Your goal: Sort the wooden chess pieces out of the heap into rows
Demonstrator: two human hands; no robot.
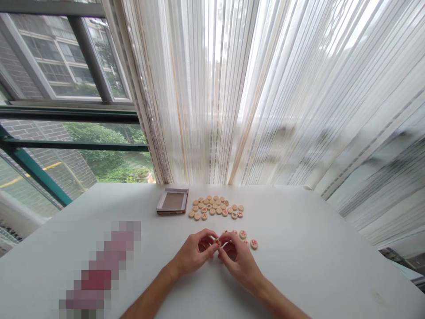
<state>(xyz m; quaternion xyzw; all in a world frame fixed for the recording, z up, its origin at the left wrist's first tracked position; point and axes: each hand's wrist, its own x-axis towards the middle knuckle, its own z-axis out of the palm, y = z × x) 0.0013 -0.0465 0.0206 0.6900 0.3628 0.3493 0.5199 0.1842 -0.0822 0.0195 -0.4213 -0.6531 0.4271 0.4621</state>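
Note:
Between my two hands, a round wooden xiangqi piece (217, 242) with a red character is held just above the white table. The thumb and fingers of my left hand (194, 251) pinch its left side. From the right, the fingertips of my right hand (238, 257) close on the same piece. Beyond and beside my right hand lie several red-marked pieces, among them one xiangqi piece (243, 234) and another piece (254, 243) at the far right. My right fingers partly cover a few of them. Farther back, a loose group of pieces (213, 212) is spread out, mostly blank side up.
An open shallow box (159, 212) stands at the back left of the white table (299, 266). On the left a pinkish pixelated patch (113, 254) hides what lies there. A striped sheer curtain (265, 110) hangs behind the table, with a window (66, 57) at the left.

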